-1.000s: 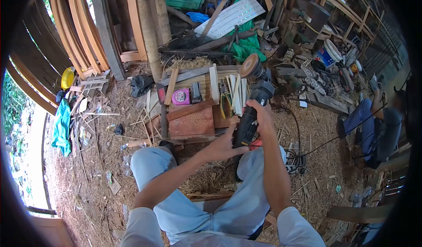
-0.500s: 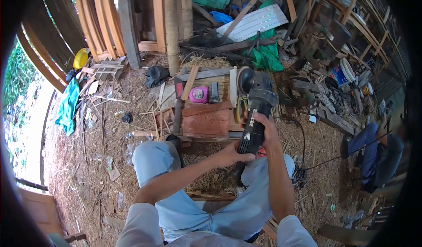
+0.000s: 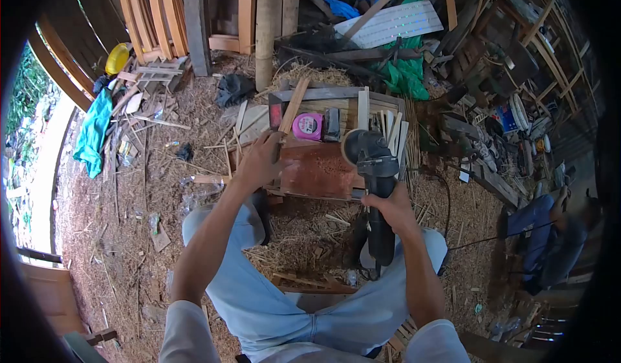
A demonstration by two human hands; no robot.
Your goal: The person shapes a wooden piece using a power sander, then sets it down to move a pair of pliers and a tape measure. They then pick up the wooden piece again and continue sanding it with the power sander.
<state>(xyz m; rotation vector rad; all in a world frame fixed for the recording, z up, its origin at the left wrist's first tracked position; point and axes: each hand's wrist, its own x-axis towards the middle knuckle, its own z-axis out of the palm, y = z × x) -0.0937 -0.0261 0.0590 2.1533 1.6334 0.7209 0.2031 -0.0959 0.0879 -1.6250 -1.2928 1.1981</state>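
My right hand [image 3: 396,209] is wrapped round the body of a black angle grinder [image 3: 380,198], whose disc end lies at the right edge of a low wooden tray. My left hand [image 3: 260,159] is at the tray's left side, over a dark tool handle partly hidden by its fingers. Inside the tray [image 3: 330,93] are a pink tape measure [image 3: 308,126], a dark grey block [image 3: 332,124], wooden strips [image 3: 297,106] and a reddish-brown board [image 3: 317,170].
Wood shavings cover the ground [image 3: 162,246]. A cable runs right from the grinder. Another person [image 3: 550,234] sits at the far right. Wooden posts [image 3: 265,33], a green sheet [image 3: 409,78] and scrap wood stand beyond the tray.
My left hand has left the grinder and moved left to the tray's left side. The grinder has tilted more upright and come lower in my right hand. The view has shifted slightly.
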